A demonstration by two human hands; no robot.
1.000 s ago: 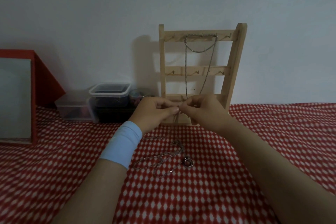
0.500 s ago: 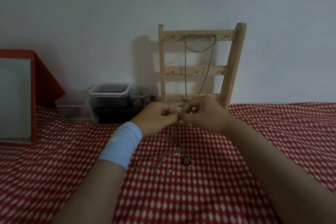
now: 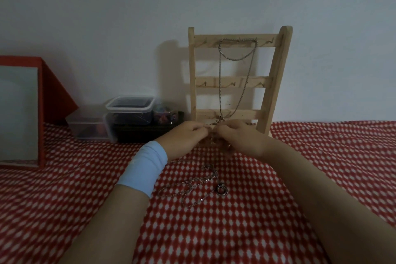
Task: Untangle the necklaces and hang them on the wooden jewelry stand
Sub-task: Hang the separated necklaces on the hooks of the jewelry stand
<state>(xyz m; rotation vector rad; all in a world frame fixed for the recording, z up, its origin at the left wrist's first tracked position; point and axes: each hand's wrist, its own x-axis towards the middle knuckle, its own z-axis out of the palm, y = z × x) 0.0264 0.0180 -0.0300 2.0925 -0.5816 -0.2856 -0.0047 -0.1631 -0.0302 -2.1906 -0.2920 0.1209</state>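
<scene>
The left hand and the right hand meet fingertip to fingertip with curled fingers, and both pinch a thin part of the silver chains. The tangled rest of the chains lies on the red checked cloth just below the hands, with a round metal ring at its right end. Behind the hands is the wooden stand, where one long silver necklace hangs from the top rail almost down to the fingers.

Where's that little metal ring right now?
In the head view, the metal ring lies on the red checked cloth near the centre, at the right end of the loose chains, nearer the camera than the right hand.
</scene>
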